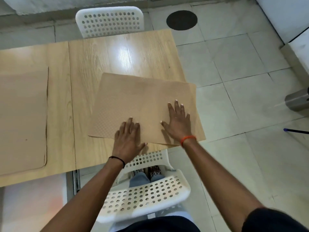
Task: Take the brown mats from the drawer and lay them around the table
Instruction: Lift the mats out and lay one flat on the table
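A brown mat lies on the right end of the light wooden table, skewed, with its right corner hanging past the table's edge. A second sheet's edge shows just under its near side. My left hand rests flat on the mat's near edge, fingers spread. Pressed flat on the mat's right part is my right hand, also with fingers apart. Another brown mat lies flat on the table's left part, cut off by the frame.
A white perforated chair stands between me and the table. A second white chair is at the far side. Tiled floor spreads to the right, with a dark round mark, a metal bin and white cabinets.
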